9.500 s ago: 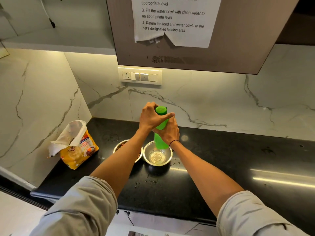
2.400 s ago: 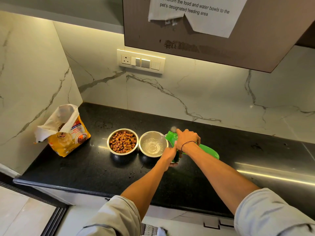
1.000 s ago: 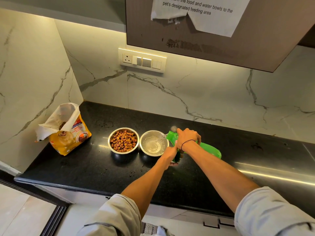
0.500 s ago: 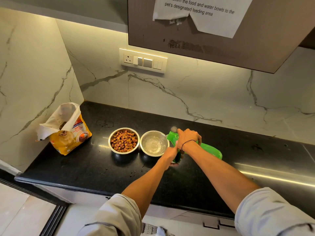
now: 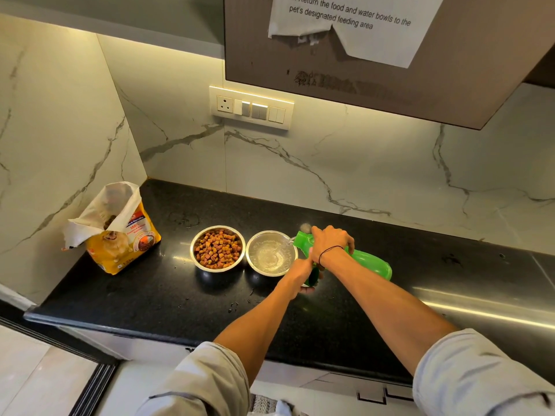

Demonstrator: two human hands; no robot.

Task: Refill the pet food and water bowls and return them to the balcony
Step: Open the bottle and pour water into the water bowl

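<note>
My right hand (image 5: 329,242) is wrapped over the neck end of the bright green plastic bottle (image 5: 371,264), which I hold tipped nearly flat, its mouth at the right rim of the round steel water bowl (image 5: 271,253); a thin stream of water runs from it into the bowl, where the water ripples. My left hand (image 5: 300,273) sits just below, curled round a small dark green cap (image 5: 313,276), close to the bowl's near-right rim and crossing under my right wrist, which wears a thin black band (image 5: 329,251).

Both bowls stand toward the back of the black stone counter (image 5: 150,292), rims almost touching. The round steel food bowl (image 5: 218,249) is to the left, heaped with brown kibble. Farther left, near the counter's left end by the marble side wall, the yellow pet food bag (image 5: 120,235) stands with its white-lined top torn open. A few dark crumbs (image 5: 237,304) lie scattered on the counter in front of the bowls.

On the marble back wall is a cream switch panel (image 5: 251,107), and above it a brown cabinet (image 5: 450,85) with a printed paper sheet (image 5: 360,31) taped to it.
</note>
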